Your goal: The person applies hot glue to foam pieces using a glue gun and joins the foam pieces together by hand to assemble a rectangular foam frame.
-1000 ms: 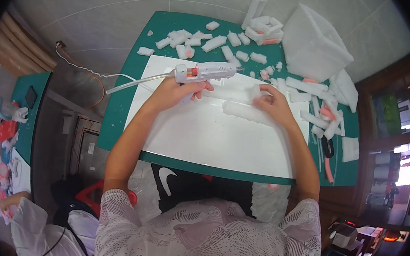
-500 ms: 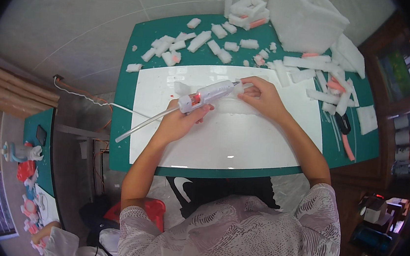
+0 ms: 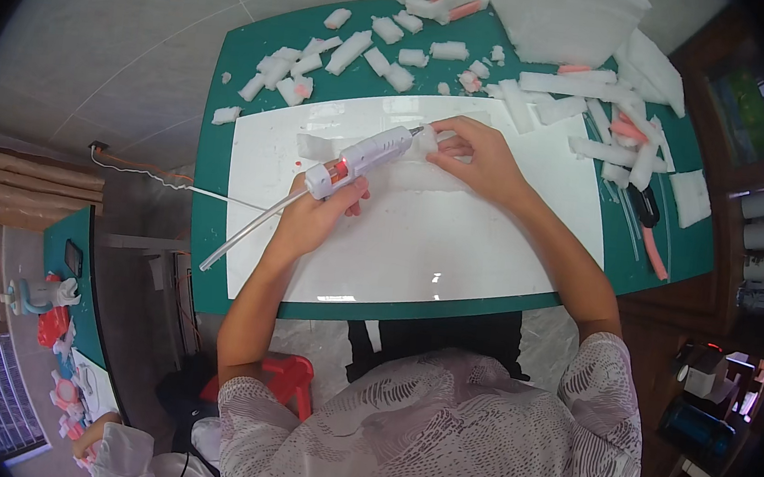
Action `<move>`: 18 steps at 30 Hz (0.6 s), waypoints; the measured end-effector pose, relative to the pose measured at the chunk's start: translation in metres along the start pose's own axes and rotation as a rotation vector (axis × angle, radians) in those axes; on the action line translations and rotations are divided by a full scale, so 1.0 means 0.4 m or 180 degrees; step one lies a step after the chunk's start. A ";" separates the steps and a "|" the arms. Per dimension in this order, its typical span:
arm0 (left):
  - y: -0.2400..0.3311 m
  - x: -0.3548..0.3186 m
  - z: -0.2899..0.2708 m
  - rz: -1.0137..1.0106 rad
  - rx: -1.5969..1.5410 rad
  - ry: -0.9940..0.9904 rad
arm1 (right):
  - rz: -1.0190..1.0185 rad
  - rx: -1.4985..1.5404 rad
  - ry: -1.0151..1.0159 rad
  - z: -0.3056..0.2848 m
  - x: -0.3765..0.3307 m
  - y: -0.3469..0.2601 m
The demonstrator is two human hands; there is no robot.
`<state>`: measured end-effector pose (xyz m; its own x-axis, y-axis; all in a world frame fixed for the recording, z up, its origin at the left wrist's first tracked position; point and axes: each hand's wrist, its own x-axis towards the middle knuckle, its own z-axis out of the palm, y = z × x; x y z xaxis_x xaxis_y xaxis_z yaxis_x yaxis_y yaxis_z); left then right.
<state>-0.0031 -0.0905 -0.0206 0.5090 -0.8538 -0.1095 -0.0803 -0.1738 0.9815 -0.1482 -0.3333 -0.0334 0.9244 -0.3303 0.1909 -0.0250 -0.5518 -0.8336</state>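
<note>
My left hand [image 3: 318,214] is closed round the handle of a white hot glue gun [image 3: 374,153], whose red light glows. A long clear glue stick [image 3: 249,230] juts from the gun's back end toward my left forearm. The nozzle points right and meets a small white foam piece [image 3: 425,141]. My right hand [image 3: 472,160] pinches that piece between thumb and fingers. Under the hands, a flat white foam strip [image 3: 416,176] lies on the white board [image 3: 381,248]; the gun partly covers it. Another foam bit [image 3: 317,147] lies left of the gun.
Foam offcuts [image 3: 349,51] litter the green table [image 3: 224,159]'s far side. Large foam blocks [image 3: 559,21] stand at the back right. Foam strips [image 3: 567,84] and a black-handled tool [image 3: 645,207] lie at right. A white cord [image 3: 221,194] runs off left. A person's arm [image 3: 94,434] shows at lower left.
The view has shifted, so the table sits a little higher and further left. Both hands keep their holds, with the nozzle still at the small foam piece.
</note>
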 end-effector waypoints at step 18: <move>-0.002 0.000 0.004 -0.0033 0.0004 0.0215 | 0.0067 -0.0025 -0.0038 -0.001 0.000 -0.003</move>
<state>-0.0044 -0.0910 -0.0218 0.5664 -0.8169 -0.1087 -0.0759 -0.1830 0.9802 -0.1484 -0.3330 -0.0321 0.9281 -0.3327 0.1672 -0.0473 -0.5509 -0.8333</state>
